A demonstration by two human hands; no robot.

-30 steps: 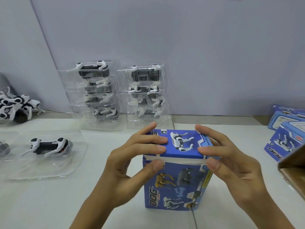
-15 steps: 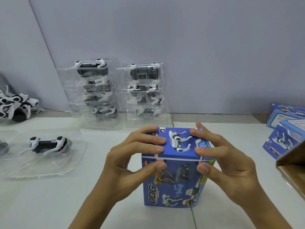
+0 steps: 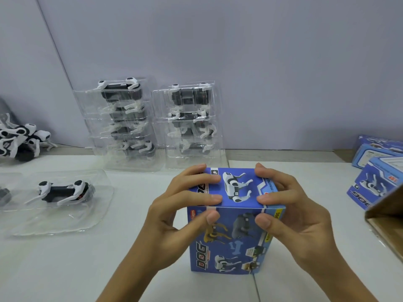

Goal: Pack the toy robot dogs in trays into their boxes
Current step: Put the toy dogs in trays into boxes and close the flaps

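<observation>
A blue toy dog box point(image 3: 233, 240) stands upright on the white table in front of me, its top flap down flat. My left hand point(image 3: 174, 216) holds its top left corner, fingers on the lid and thumb on the front face. My right hand point(image 3: 292, 214) holds the top right corner the same way. A black and white robot dog point(image 3: 63, 190) lies in a clear tray point(image 3: 87, 216) at the left. Two stacks of clear trays with dogs, the left stack point(image 3: 122, 125) and the right stack point(image 3: 192, 125), stand against the wall.
Loose robot dogs point(image 3: 19, 140) are heaped at the far left by the wall. Several blue boxes point(image 3: 379, 168) lie at the right. A brown cardboard carton point(image 3: 388, 219) juts in at the right edge. Another tray point(image 3: 4, 192) shows at the left edge.
The box's top flap has been pressed down until the white gap at its front edge closed. Both hands stayed on the top corners, their thumbs sliding slightly on the front face.
</observation>
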